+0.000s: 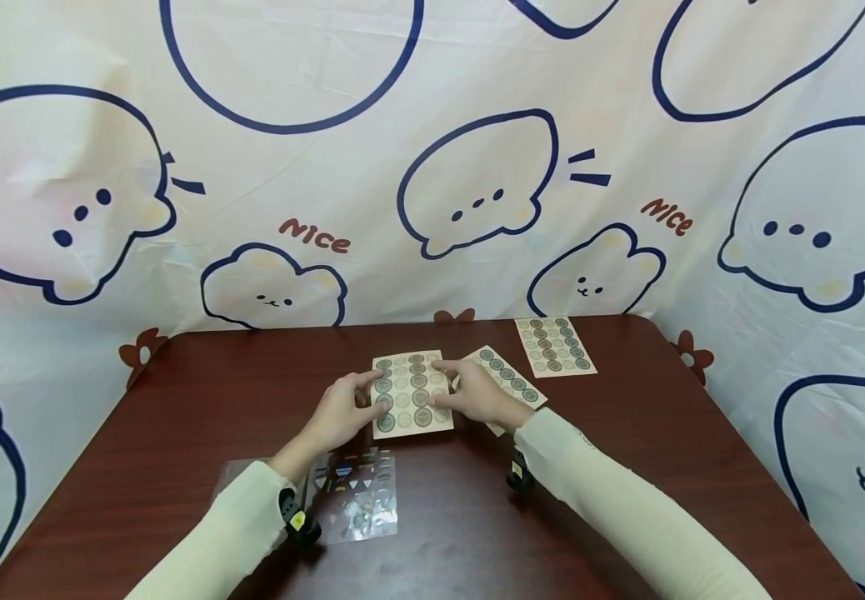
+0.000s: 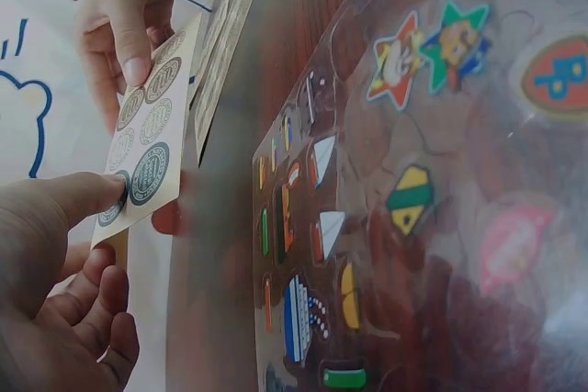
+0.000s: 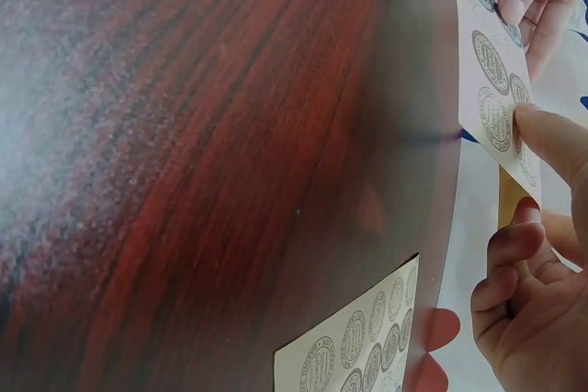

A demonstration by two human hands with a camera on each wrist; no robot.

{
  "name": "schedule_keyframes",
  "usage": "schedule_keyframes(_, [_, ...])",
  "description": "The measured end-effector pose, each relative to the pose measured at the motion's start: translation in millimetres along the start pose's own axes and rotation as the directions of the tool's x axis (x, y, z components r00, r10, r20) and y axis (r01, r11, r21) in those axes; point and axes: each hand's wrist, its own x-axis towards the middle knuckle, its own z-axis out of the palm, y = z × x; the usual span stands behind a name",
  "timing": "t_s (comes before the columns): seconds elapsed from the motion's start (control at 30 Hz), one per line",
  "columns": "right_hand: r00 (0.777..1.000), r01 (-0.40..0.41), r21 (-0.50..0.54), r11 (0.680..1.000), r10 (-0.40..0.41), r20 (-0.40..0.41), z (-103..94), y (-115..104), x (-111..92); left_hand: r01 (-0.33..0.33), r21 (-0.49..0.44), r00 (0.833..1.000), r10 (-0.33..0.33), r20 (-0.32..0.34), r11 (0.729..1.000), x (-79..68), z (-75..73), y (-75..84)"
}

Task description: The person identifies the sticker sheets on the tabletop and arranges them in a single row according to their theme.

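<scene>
A cream sticker sheet (image 1: 411,394) printed with rows of round stamp-like labels is held up between both hands above the table. My left hand (image 1: 340,410) pinches its left edge, thumb on the printed face and fingers behind, as the left wrist view shows. At the right edge my right hand (image 1: 480,393) grips it the same way, its thumb (image 3: 551,140) over a label. A second sheet of round labels (image 1: 511,379) lies on the table, partly covered by the right hand and wrist.
Another round-label sheet (image 1: 555,347) lies at the table's back right. Clear plastic sticker sheets (image 1: 357,498) with small colourful pictures lie under the left forearm. The dark wood table (image 1: 470,533) ends at a patterned cloth backdrop (image 1: 380,200).
</scene>
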Motion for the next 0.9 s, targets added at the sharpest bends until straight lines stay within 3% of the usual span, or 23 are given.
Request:
schedule_keyframes(0.33, [1.0, 0.028, -0.014, 1.0, -0.028, 0.002, -0.4, 0, -4, -0.013, -0.041, 1.0, 0.012, -0.011, 0.999, -4.7, 2.4, 0.3])
schedule_keyframes(0.9, [0.997, 0.079, -0.018, 0.997, -0.079, 0.012, -4.8, 1, -17, -0.026, -0.033, 1.0, 0.025, -0.003, 0.999, -14.5, 3.7, 7.2])
